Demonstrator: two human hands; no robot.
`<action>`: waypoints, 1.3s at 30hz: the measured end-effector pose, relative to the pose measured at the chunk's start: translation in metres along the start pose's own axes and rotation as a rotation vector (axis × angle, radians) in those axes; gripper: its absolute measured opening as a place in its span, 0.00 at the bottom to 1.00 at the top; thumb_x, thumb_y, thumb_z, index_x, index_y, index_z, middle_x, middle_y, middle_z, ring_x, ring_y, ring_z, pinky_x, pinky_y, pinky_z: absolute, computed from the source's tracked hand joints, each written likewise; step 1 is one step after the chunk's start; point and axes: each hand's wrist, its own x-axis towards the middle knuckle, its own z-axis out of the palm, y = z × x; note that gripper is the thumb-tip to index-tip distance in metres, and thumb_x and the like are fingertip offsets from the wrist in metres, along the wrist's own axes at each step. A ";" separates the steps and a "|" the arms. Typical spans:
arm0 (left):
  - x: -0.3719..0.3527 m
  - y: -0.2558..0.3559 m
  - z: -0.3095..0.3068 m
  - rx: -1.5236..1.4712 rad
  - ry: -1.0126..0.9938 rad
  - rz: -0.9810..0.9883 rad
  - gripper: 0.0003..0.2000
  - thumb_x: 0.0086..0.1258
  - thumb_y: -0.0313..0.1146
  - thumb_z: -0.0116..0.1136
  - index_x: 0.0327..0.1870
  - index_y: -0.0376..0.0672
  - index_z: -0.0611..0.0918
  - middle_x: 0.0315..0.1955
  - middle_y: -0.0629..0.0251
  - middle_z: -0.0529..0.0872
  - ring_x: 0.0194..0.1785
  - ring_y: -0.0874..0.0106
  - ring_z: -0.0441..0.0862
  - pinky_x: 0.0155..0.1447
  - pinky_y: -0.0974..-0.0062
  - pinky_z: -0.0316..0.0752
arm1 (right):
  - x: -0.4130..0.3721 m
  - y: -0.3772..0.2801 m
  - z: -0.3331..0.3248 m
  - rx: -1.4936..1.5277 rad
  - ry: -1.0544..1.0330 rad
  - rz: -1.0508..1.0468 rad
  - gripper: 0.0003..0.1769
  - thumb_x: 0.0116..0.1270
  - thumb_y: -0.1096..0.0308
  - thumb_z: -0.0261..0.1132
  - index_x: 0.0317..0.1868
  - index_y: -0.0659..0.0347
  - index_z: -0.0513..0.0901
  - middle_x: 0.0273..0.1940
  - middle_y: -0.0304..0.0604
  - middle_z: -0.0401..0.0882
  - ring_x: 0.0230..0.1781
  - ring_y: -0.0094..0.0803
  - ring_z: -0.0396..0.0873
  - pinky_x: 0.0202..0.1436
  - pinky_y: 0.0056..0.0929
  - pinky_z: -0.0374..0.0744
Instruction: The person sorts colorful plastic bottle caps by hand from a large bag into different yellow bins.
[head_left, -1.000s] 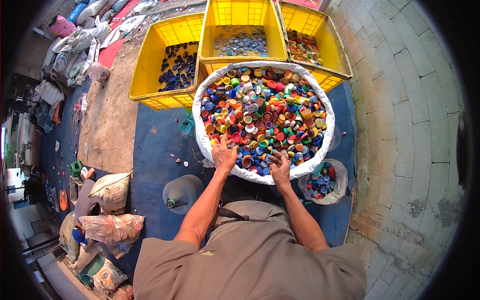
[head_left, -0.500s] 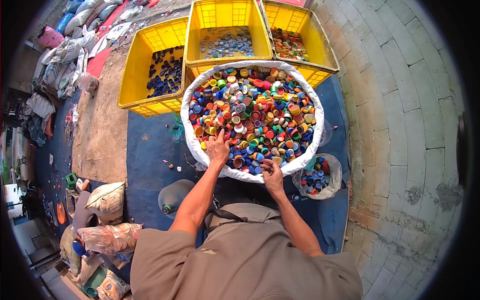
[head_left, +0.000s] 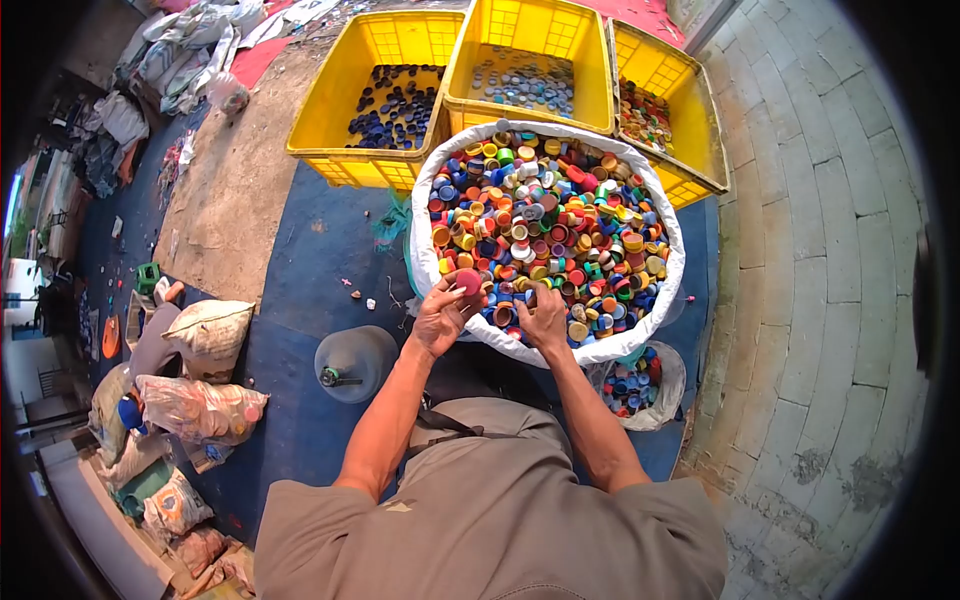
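Left hand [head_left: 440,318] pinches a red cap [head_left: 467,282]; right hand [head_left: 545,318] among caps [head_left: 550,215], grip unclear.
Light, stiff, probably slick; pinch each by the rim.

3 yellow crates [head_left: 322,118], 1 big sack [head_left: 424,268], 1 sm. bag [head_left: 670,388], 1 jug [head_left: 358,352]

- Shirt [head_left: 480,530]: khaki-brown, short-sleeved, small pale mark on left shoulder.
- Strap [head_left: 445,422]: dark, narrow, across the front.
- Left hand [head_left: 440,315], right hand [head_left: 545,318]: bare, forearms likewise.
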 end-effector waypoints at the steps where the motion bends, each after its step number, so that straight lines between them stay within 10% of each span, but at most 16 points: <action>1: -0.010 0.000 -0.002 -0.103 -0.032 -0.007 0.17 0.65 0.27 0.54 0.55 0.39 0.74 0.46 0.58 0.82 0.51 0.61 0.81 0.61 0.59 0.75 | 0.008 -0.003 0.003 -0.035 -0.006 -0.032 0.21 0.52 0.70 0.70 0.48 0.63 0.78 0.31 0.47 0.80 0.35 0.44 0.75 0.41 0.42 0.73; 8: -0.037 -0.012 -0.039 -0.275 0.208 -0.004 0.09 0.68 0.41 0.57 0.36 0.45 0.78 0.30 0.67 0.80 0.39 0.69 0.81 0.49 0.62 0.77 | 0.043 0.006 0.030 -0.189 -0.109 -0.170 0.30 0.52 0.71 0.69 0.58 0.62 0.74 0.43 0.46 0.81 0.45 0.41 0.74 0.49 0.42 0.68; 24: -0.005 -0.019 -0.030 0.699 0.505 0.185 0.13 0.58 0.29 0.71 0.41 0.41 0.80 0.22 0.75 0.79 0.22 0.83 0.73 0.28 0.83 0.70 | 0.043 0.007 0.036 -0.159 -0.088 -0.115 0.24 0.57 0.74 0.66 0.56 0.64 0.74 0.41 0.52 0.82 0.49 0.41 0.79 0.52 0.41 0.73; 28: 0.026 -0.008 -0.016 1.291 0.529 0.449 0.15 0.54 0.33 0.74 0.38 0.39 0.81 0.27 0.66 0.86 0.29 0.74 0.83 0.35 0.77 0.75 | 0.032 -0.016 0.017 0.499 -0.026 0.287 0.22 0.60 0.75 0.64 0.55 0.67 0.71 0.41 0.47 0.83 0.36 0.30 0.83 0.40 0.25 0.81; 33: 0.074 0.001 -0.029 1.796 0.430 0.507 0.24 0.53 0.33 0.71 0.51 0.45 0.76 0.34 0.55 0.86 0.41 0.55 0.83 0.44 0.59 0.77 | 0.001 -0.011 0.004 1.429 -0.023 0.752 0.24 0.58 0.73 0.55 0.57 0.67 0.69 0.38 0.45 0.75 0.39 0.35 0.80 0.47 0.35 0.78; 39: 0.088 -0.002 -0.015 2.064 0.349 0.473 0.24 0.51 0.32 0.71 0.51 0.44 0.77 0.31 0.56 0.85 0.39 0.56 0.82 0.44 0.61 0.77 | -0.034 -0.015 -0.012 1.542 -0.023 0.869 0.23 0.56 0.69 0.56 0.54 0.65 0.71 0.39 0.45 0.75 0.36 0.34 0.76 0.44 0.33 0.76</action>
